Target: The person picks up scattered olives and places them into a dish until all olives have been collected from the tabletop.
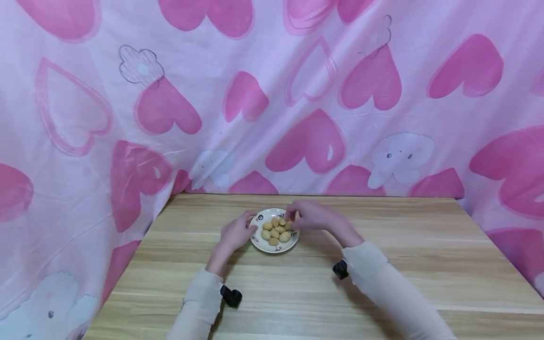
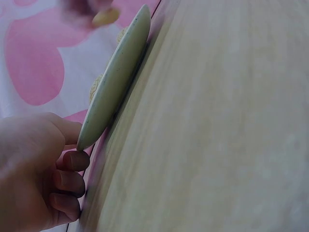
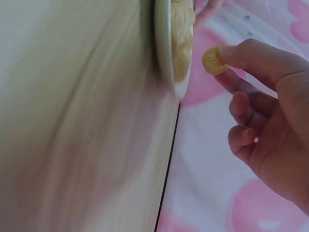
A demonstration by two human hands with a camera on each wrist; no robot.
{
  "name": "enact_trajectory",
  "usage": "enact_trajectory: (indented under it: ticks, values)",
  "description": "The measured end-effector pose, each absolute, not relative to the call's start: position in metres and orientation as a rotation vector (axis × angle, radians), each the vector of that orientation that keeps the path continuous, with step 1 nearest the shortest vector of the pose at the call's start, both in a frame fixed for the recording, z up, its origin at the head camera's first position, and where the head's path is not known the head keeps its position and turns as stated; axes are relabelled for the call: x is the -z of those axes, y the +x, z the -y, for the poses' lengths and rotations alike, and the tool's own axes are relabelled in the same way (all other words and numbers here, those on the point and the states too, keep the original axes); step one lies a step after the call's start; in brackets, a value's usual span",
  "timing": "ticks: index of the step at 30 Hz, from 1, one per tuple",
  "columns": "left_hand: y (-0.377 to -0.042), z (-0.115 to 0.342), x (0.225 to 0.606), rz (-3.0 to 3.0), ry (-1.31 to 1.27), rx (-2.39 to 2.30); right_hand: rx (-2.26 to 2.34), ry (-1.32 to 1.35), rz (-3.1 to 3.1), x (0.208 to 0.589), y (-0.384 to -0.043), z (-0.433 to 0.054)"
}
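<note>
A round white plate (image 1: 258, 242) with small dark and red prints stands on the table and bears several tan, oval, shelled-looking nuts (image 1: 285, 236). My left hand (image 1: 237, 233) pinches the plate's left rim, its other fingers curled below the rim in the left wrist view. Over the plate's right side, my right hand (image 1: 313, 215) pinches one yellowish nut (image 3: 211, 61) between thumb and forefinger. That nut is apart from the plate in the right wrist view, while the remaining fingers curl loosely.
The wooden table (image 1: 280, 293) reaches back to a pink curtain (image 1: 272, 118) printed with hearts and white animal figures. A small black device (image 1: 231, 296) sits on the left wrist, another black device (image 1: 340, 269) on the right.
</note>
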State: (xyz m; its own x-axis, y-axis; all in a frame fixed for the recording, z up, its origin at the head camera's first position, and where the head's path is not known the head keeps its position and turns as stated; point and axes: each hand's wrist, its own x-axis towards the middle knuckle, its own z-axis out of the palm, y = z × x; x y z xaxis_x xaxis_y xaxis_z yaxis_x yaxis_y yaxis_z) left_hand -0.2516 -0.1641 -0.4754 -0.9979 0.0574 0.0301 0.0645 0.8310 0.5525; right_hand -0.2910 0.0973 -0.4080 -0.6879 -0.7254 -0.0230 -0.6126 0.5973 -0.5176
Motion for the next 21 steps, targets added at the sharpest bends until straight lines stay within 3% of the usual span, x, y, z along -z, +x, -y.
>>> enact_trajectory:
  ticks: [9, 21]
  values:
    - [-0.251, 0.156, 0.476, 2.993, -0.130, 0.897, 0.706, -1.037, -2.660, 0.426, -0.321, -0.054]
    - [-0.254, 0.158, 0.476, 2.989, -0.147, 0.889, 0.784, -1.000, -2.656, 0.434, -0.326, -0.044]
